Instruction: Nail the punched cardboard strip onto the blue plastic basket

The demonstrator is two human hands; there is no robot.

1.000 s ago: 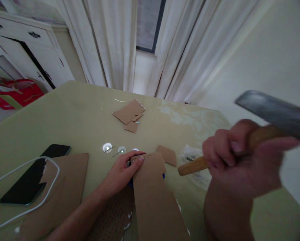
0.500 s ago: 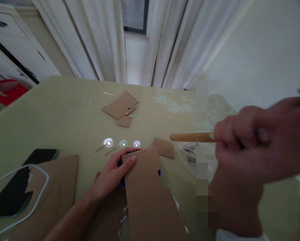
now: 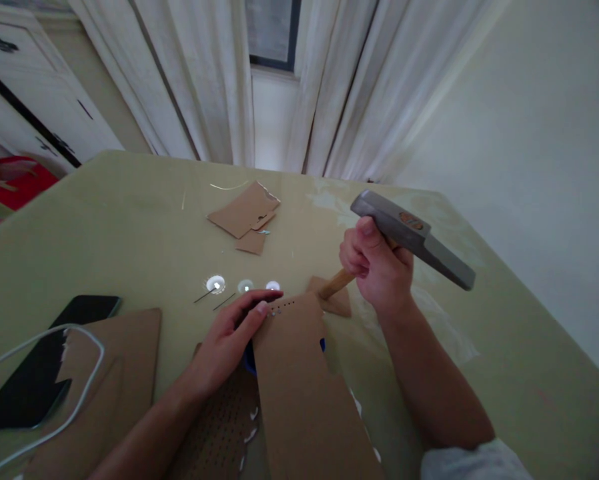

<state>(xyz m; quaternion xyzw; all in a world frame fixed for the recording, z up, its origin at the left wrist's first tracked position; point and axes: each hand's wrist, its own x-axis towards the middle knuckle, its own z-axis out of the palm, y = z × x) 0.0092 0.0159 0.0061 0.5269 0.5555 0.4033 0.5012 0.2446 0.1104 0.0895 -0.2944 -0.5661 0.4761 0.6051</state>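
My left hand (image 3: 234,337) grips the far left corner of a long cardboard strip (image 3: 307,393), its thumb on top beside a row of small punched holes. Beneath the strip is a blue object (image 3: 250,360), mostly hidden. My right hand (image 3: 382,270) is wrapped round a hammer (image 3: 414,233) close under its grey metal head. The wooden handle points down and left, its end near the strip's far right corner; I cannot tell if they touch. Another cardboard piece (image 3: 219,427), covered in rows of holes, lies partly under the strip and my left forearm.
Two thin metal pins (image 3: 224,301) lie beyond my left hand. Torn cardboard scraps (image 3: 244,210) sit farther back, and a small cardboard piece (image 3: 340,303) is near the hammer handle. At left are a black phone-like slab (image 3: 22,383), a white cable (image 3: 101,360) and a cardboard sheet (image 3: 134,373).
My right hand has come down and left from its raised place at the right, bringing the hammer's handle end toward the strip. The hammer head is now in view. My left hand stays on the strip.
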